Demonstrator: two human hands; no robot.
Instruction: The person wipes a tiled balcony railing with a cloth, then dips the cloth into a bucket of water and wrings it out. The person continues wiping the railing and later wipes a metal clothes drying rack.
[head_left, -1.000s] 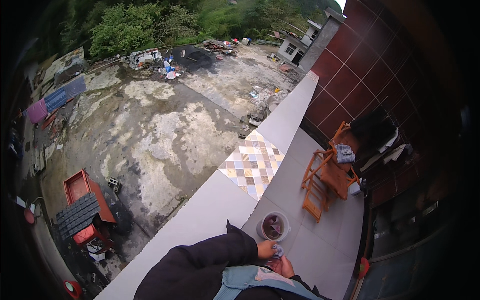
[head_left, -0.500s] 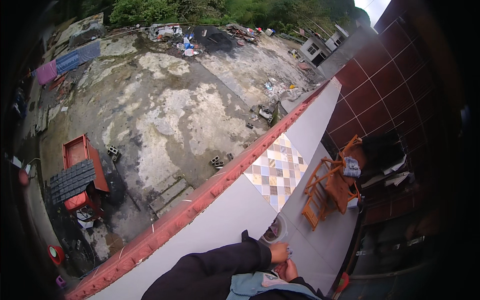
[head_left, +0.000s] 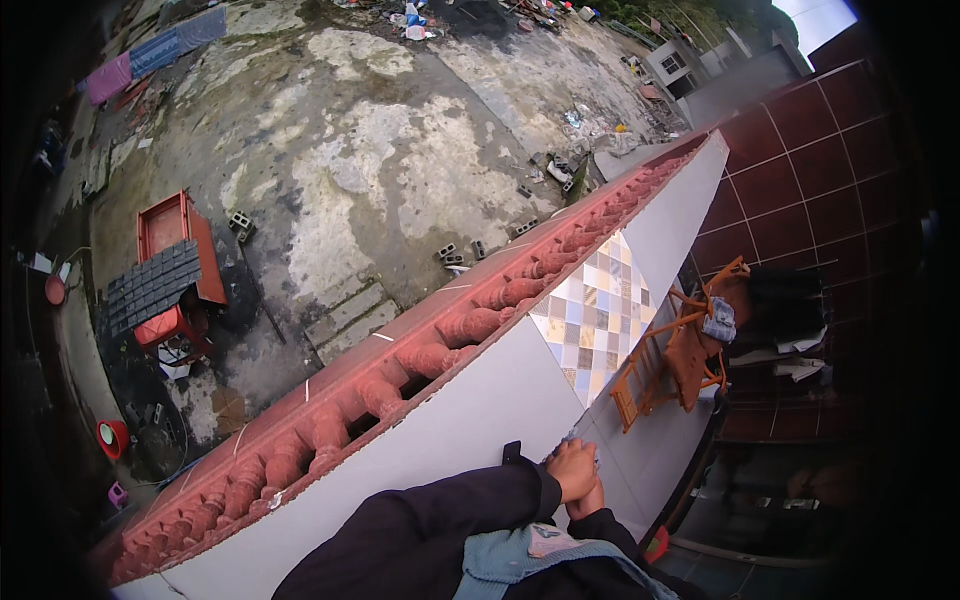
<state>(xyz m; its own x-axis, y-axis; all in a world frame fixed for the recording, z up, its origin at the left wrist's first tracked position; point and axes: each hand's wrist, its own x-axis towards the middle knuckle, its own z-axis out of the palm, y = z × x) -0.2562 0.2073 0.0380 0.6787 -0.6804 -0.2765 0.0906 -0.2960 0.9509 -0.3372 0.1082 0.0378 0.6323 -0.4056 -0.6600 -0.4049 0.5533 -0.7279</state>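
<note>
In front of my body, low in the picture, both hands are closed together. My left hand (head_left: 572, 470) reaches in from a dark sleeve and lies over my right hand (head_left: 588, 500), whose fingers are mostly hidden behind it. A small greyish-blue bit shows at the fingertips, too small to name. Below the hands, a light blue garment with a pale patch (head_left: 550, 541) covers part of my front.
A red balustrade (head_left: 325, 432) runs diagonally along the pale floor (head_left: 470, 440), which has a patterned tile patch (head_left: 596, 312). At the right stands a wooden chair (head_left: 690, 362) with clothes. Down in the concrete yard sits a red cargo vehicle (head_left: 165, 318).
The view has tilted downward, showing more of the balustrade posts. My hands have risen slightly and pressed closer together, left over right. The bucket behind them has gone out of sight.
</note>
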